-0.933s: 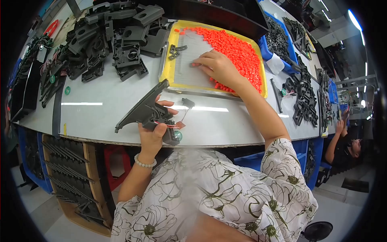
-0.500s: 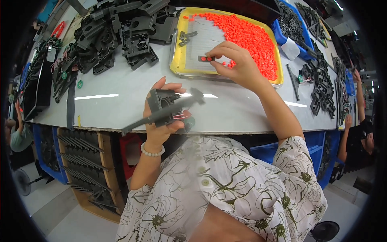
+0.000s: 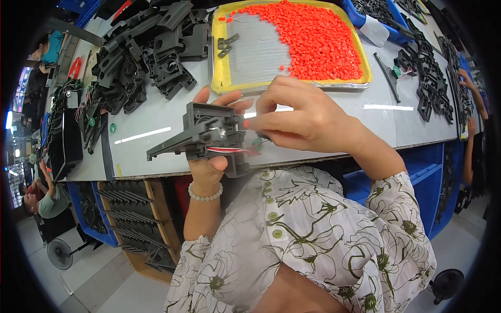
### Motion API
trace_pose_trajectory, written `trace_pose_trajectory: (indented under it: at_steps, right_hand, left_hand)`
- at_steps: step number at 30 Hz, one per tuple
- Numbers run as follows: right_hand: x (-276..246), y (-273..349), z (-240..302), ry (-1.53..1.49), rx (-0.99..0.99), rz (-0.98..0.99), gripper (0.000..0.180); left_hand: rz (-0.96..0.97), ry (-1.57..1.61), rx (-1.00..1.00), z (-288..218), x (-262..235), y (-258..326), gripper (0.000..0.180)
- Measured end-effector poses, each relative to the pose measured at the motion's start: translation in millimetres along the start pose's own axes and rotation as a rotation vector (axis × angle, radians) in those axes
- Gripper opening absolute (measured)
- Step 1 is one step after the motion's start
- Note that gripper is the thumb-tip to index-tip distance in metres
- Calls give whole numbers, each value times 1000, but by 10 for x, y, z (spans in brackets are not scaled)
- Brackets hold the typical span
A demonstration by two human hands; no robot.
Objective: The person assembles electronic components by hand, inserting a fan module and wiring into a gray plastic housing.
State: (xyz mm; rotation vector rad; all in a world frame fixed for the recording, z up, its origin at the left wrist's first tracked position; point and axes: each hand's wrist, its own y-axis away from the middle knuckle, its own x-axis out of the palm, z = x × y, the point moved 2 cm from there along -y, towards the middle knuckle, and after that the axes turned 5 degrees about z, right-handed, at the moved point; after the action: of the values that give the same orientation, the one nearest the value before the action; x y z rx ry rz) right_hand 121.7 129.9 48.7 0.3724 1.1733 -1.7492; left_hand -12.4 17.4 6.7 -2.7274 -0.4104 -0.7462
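My left hand (image 3: 206,171) holds up a dark grey plastic housing (image 3: 201,117) with a long arm pointing left, fingers behind it and thumb at its lower edge. Red and white wires (image 3: 227,150) run out of the housing's front toward the right. Close against its right side, my right hand (image 3: 302,115) is pinched, with a small red button (image 3: 246,124) showing at the fingertips. Whatever else those fingers hold is mostly hidden and blurred. Beyond the hands stands a yellow-rimmed tray (image 3: 222,68) with many loose red buttons (image 3: 318,44) and several small dark grey clips (image 3: 225,46).
Dark grey housings (image 3: 167,52) are heaped at the far left. Another long part with wires (image 3: 387,78) and a row of dark frames (image 3: 434,78) lie right of the tray. A blue bin (image 3: 383,18) stands behind them. Other people work at both sides.
My right hand has left the tray, where it was at a small dark strip with red buttons, and come down to the housing. That strip is gone from the tray; the housing has turned.
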Motion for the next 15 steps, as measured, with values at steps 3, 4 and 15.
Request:
trace_pose_trajectory:
  at_steps: [3,4,15]
  right_hand:
    - [14,0,40,29,-24,45,32]
    - [19,0,53,48,-21,82,32]
    - [29,-67,113,60,40,182,22]
  left_hand:
    - [48,-29,3,22,-20,21,112]
    - [73,-63,5,34,-26,25,111]
    - [52,-187,-24,47,-69,96,105]
